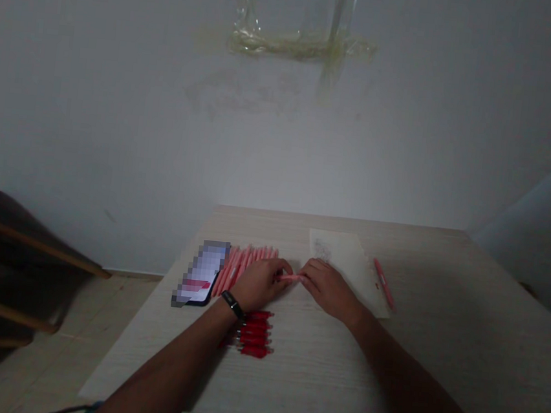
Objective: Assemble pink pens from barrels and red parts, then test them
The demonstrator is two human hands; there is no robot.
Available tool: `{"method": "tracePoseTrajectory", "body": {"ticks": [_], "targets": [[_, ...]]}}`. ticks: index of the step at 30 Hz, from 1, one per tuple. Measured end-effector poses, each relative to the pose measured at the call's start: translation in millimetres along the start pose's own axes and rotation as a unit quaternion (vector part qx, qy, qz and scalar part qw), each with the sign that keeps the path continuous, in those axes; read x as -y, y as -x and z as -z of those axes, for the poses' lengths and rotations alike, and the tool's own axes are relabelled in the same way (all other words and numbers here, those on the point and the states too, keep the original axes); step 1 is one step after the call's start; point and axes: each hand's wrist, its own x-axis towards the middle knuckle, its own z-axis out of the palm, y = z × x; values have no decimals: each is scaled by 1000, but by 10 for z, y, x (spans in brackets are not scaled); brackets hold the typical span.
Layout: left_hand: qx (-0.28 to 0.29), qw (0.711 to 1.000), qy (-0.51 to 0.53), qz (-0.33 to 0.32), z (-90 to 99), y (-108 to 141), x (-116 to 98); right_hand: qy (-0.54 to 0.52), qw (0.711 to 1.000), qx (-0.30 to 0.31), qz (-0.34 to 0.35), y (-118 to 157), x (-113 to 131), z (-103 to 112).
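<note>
Left of the paper sheet (357, 260), a pink pen (289, 277) is held by the fingers of the left hand (261, 280), its right end by those of the right hand (330, 290).

Left forearm (167, 368) and right forearm (417, 382) angled inward, left hand (259, 284) curled in a pinch, right hand (330, 290) just beside, fingers bent.

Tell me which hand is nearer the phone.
Left. The left hand is right of the phone, with pink pens between them; the right hand is farther right, by the paper.
</note>
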Motion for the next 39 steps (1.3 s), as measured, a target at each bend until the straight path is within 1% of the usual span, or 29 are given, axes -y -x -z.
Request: {"method": "tracePoseTrajectory", "body": {"ticks": [3, 7, 17, 26, 34, 39], "targets": [[-4, 1000, 0, 8, -11, 0, 15, -8, 1000, -9, -4, -3, 8, -1], [-3, 1000, 3, 0, -22, -1, 35, -11, 1000, -18, -17, -1, 14, 5], [4, 1000, 8, 0, -36, -10, 22, -11, 1000, -6, 4, -1, 6, -13], [5, 1000, 12, -4, -37, -5, 38, -15, 1000, -18, -9, -2, 46, 10], [3, 1000, 6, -11, -45, -8, 25, -14, 1000, 5, 11, -7, 43, 0], [12, 1000, 5, -7, -21, -11, 5, -20, 1000, -5, 8, -5, 74, 33]]}}
